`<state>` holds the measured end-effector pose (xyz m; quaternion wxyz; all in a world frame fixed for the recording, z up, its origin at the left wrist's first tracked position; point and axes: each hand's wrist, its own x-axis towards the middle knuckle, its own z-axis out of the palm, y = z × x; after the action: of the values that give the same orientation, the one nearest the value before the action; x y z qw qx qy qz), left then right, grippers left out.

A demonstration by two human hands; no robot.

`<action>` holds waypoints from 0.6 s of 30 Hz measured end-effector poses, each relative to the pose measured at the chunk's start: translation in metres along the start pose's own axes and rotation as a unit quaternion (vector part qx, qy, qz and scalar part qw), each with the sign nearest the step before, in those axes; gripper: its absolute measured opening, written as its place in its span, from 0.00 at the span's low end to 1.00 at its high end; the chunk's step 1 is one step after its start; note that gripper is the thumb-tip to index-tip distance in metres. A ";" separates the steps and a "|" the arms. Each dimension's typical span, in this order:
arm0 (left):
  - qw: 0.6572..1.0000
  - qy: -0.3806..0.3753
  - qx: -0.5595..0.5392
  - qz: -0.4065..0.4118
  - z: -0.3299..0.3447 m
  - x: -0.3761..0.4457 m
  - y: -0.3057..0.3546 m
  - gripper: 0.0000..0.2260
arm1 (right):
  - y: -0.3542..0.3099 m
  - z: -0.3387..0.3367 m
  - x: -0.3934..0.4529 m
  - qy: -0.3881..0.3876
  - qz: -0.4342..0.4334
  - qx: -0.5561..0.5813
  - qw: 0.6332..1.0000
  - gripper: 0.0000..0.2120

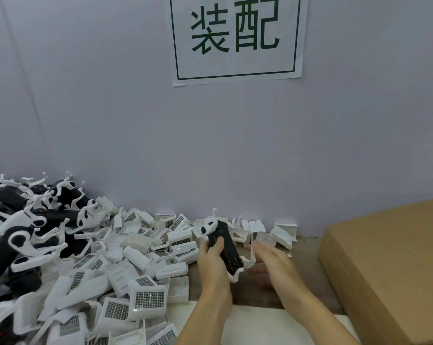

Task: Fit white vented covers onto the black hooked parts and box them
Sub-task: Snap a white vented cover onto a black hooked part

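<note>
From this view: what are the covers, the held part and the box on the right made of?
Covers: likely moulded plastic, matte white, with thin sharp walls and a dark grid vent.
Held part, gripped by the left hand: probably plastic too, black with a slight sheen and a white hooked end.
Box: cardboard, flat brown and matte; layered edge visible on its left side.

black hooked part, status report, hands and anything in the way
Left hand grips black hooked plastic part. Right hand open beside it, holding nothing. Brown cardboard box to the right, nothing blocking.
</note>
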<state>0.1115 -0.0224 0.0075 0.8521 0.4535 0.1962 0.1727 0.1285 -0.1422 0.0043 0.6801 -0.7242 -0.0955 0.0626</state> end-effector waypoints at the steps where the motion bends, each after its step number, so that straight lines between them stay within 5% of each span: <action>1: 1.000 -0.003 -0.012 -0.006 0.000 -0.001 0.000 0.08 | -0.001 0.001 -0.002 -0.035 0.002 0.026 0.999 0.12; 6: 0.998 -0.017 -0.039 -0.040 0.002 -0.008 0.001 0.15 | -0.001 0.004 -0.006 -0.118 0.019 0.102 0.988 0.22; 10: 0.996 -0.042 -0.041 -0.070 0.003 -0.011 0.001 0.18 | -0.001 0.009 -0.008 -0.093 0.037 0.038 0.994 0.11; 18: 0.994 -0.059 -0.009 -0.089 0.003 -0.009 -0.006 0.19 | -0.002 0.014 -0.010 -0.109 0.045 0.026 0.993 0.07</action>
<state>0.1062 -0.0315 0.0057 0.8781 0.4361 0.1839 0.0707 0.1152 -0.1309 0.0047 0.6806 -0.6988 -0.1349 0.1739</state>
